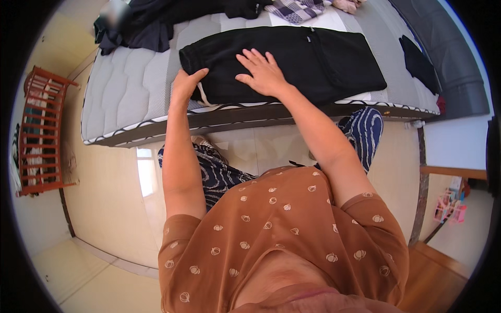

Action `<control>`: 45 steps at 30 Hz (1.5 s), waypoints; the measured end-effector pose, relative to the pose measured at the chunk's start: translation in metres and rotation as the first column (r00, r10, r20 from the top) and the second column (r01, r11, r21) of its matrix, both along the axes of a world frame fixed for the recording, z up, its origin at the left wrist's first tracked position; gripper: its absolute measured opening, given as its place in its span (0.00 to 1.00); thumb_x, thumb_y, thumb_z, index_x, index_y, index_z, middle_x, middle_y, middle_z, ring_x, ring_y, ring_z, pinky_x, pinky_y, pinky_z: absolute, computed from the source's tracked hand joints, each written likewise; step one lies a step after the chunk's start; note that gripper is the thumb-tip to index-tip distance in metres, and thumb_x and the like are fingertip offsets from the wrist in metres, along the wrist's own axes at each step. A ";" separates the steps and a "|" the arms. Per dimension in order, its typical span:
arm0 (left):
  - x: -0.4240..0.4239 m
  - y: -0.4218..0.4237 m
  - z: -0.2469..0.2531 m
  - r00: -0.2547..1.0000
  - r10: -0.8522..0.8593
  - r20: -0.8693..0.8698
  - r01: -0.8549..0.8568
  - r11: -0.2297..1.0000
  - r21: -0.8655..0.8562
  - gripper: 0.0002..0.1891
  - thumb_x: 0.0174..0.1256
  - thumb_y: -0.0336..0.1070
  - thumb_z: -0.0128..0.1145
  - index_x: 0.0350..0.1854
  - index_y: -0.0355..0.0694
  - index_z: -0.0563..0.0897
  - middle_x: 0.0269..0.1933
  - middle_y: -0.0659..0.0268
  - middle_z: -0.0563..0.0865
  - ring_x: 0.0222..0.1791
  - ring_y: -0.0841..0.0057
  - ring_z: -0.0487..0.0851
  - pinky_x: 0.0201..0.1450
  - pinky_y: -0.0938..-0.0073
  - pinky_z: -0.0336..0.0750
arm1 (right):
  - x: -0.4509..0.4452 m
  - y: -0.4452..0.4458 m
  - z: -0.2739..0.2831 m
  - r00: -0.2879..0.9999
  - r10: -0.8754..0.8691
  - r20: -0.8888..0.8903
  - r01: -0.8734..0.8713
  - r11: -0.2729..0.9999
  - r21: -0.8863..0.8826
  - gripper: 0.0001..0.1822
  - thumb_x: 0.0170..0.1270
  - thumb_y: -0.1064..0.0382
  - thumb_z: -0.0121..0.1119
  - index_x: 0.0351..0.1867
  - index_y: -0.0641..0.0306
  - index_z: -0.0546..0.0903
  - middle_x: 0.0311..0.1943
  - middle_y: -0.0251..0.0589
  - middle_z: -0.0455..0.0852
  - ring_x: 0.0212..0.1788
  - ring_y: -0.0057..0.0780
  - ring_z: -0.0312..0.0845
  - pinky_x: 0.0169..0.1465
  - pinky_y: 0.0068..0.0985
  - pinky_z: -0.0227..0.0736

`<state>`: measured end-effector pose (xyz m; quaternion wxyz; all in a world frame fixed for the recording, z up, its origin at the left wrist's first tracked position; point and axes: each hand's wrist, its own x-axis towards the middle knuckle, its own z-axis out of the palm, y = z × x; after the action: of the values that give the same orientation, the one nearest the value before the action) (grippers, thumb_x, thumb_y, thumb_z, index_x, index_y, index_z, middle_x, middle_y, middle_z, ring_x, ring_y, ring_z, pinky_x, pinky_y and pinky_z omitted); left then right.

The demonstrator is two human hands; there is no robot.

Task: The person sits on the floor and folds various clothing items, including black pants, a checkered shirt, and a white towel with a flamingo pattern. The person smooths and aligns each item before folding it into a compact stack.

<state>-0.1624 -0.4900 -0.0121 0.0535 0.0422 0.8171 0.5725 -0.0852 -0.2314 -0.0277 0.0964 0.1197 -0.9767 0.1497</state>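
Black trousers, folded lengthwise, lie across the mattress in front of me. Their gathered elastic waistband is at the left end, and a zipped pocket shows toward the right. My left hand grips the waistband's near corner, thumb on top and fingers hidden beneath the cloth. A pale drawstring hangs beside that hand. Flat on the upper part of the trousers rests my right hand, palm down with its fingers spread.
Dark clothes are heaped at the mattress's far left, with a checked cloth farther right. Another folded black garment lies near the grey headboard. A red-brown wooden rack holding fabric stands left; a pink toy-like item is at right.
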 end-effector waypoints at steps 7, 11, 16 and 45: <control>0.004 0.018 0.006 0.990 0.020 0.139 -0.066 0.939 0.336 0.25 0.55 0.33 0.71 0.54 0.26 0.82 0.47 0.56 0.89 0.43 0.68 0.88 0.51 0.72 0.80 | -0.041 0.117 -0.007 0.885 -0.465 0.030 0.464 0.885 0.039 0.42 0.70 0.28 0.43 0.78 0.49 0.63 0.81 0.39 0.53 0.83 0.39 0.42 0.80 0.48 0.38; -0.005 0.009 0.000 0.947 -0.019 0.322 -0.166 0.827 0.538 0.18 0.57 0.32 0.70 0.47 0.27 0.84 0.42 0.57 0.90 0.39 0.68 0.89 0.47 0.70 0.83 | -0.053 0.062 -0.004 0.929 -0.365 0.056 0.364 0.931 0.038 0.42 0.70 0.29 0.45 0.77 0.52 0.62 0.80 0.45 0.54 0.82 0.43 0.43 0.79 0.52 0.38; -0.006 0.005 0.000 0.915 -0.055 0.401 -0.237 0.730 0.641 0.13 0.59 0.29 0.69 0.43 0.29 0.84 0.39 0.58 0.90 0.37 0.68 0.89 0.45 0.70 0.86 | -0.001 0.006 -0.008 0.992 -0.112 -0.054 0.112 0.994 0.012 0.37 0.74 0.35 0.44 0.77 0.54 0.64 0.78 0.43 0.60 0.81 0.40 0.48 0.80 0.46 0.38; 0.040 0.065 0.040 0.962 -0.270 -0.037 0.168 0.478 0.862 0.27 0.76 0.56 0.52 0.60 0.36 0.77 0.44 0.61 0.85 0.47 0.69 0.83 0.53 0.65 0.76 | 0.007 -0.026 0.051 0.946 -0.243 -0.215 -0.033 0.587 -0.809 0.30 0.47 0.61 0.77 0.54 0.67 0.80 0.41 0.42 0.85 0.43 0.37 0.82 0.49 0.34 0.77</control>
<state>-0.1225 -0.4248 0.0284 0.1405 0.1372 0.4099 0.8907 -0.0777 -0.2575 0.0229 0.2972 0.0260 -0.7822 0.5470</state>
